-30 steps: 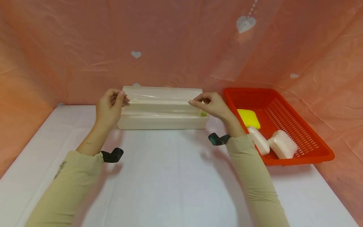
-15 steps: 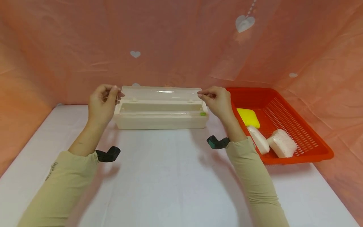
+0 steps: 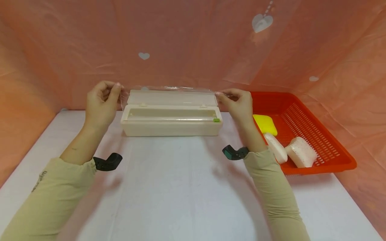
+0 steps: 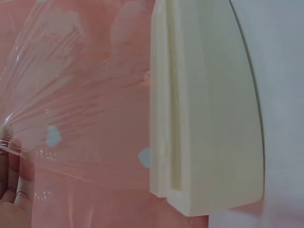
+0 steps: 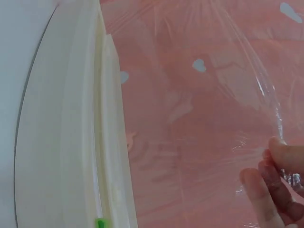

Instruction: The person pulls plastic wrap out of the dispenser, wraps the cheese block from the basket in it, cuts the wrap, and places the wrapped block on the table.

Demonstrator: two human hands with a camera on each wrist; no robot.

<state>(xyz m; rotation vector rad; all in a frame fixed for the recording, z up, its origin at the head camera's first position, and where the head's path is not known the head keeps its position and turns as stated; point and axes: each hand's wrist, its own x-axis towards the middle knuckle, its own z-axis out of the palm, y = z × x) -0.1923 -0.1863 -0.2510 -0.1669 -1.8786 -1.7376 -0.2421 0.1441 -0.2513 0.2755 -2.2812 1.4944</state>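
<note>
A sheet of clear cling film [image 5: 204, 109] stretches up from a long cream dispenser box [image 3: 170, 129]. My left hand [image 3: 101, 105] pinches one corner of the film, beyond the box's left end. The opposite corner is pinched by my right hand [image 3: 240, 106], past the right end. The film's top edge spans between both hands, above the raised lid [image 3: 172, 98]. Creases fan out from the left fingertips [image 4: 7, 130] in the left wrist view. A small green slider [image 3: 216, 120] sits at the right end of the box's front strip. The film roll itself cannot be made out.
To the right stands a red plastic basket [image 3: 337, 150] holding a yellow block [image 3: 265, 125] and two whitish wrapped pieces, one a speckled block [image 3: 301, 152]. A pink curtain [image 3: 181, 43] hangs behind the white table [image 3: 169, 187].
Both hands have risen and spread apart, pulling the cling film up and out of the box. Its edge has gone from low over the box to above the lid.
</note>
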